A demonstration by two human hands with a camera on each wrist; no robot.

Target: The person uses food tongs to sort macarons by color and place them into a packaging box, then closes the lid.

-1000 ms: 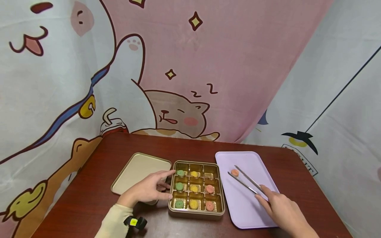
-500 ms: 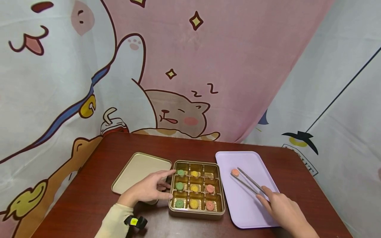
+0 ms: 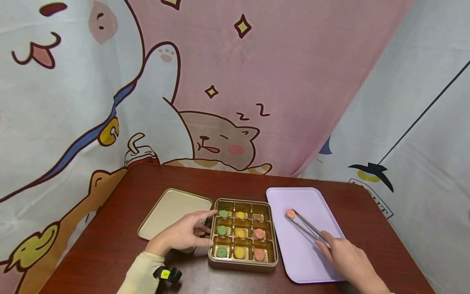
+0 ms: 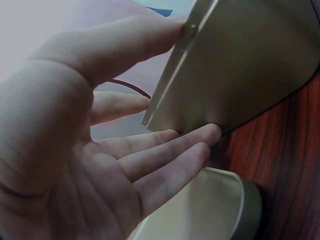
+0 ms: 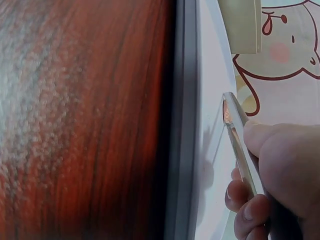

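Observation:
My right hand (image 3: 346, 255) grips metal tongs (image 3: 308, 225), whose tips stand on either side of an orange-pink macaron (image 3: 290, 213) over the lilac tray (image 3: 304, 265). In the right wrist view the macaron (image 5: 227, 112) sits between the tong tips, seeming to touch both. To the left, a gold tin box (image 3: 242, 266) has a divided insert with three green, three yellow and two pink macarons; the back right compartment shows its bare gold floor. My left hand (image 3: 183, 232) touches the box's left side, thumb and fingers spread; the left wrist view shows fingertips against the box wall (image 4: 240, 65).
A flat gold lid (image 3: 172, 208) lies left of the box, partly behind my left hand. All of it stands on a dark red wooden table (image 3: 117, 241). A cartoon-printed curtain (image 3: 293, 81) hangs behind the table's far edge.
The tongs' arms have come closer together, and their tips have closed in around the macaron on the tray. My left hand and the box have stayed in place.

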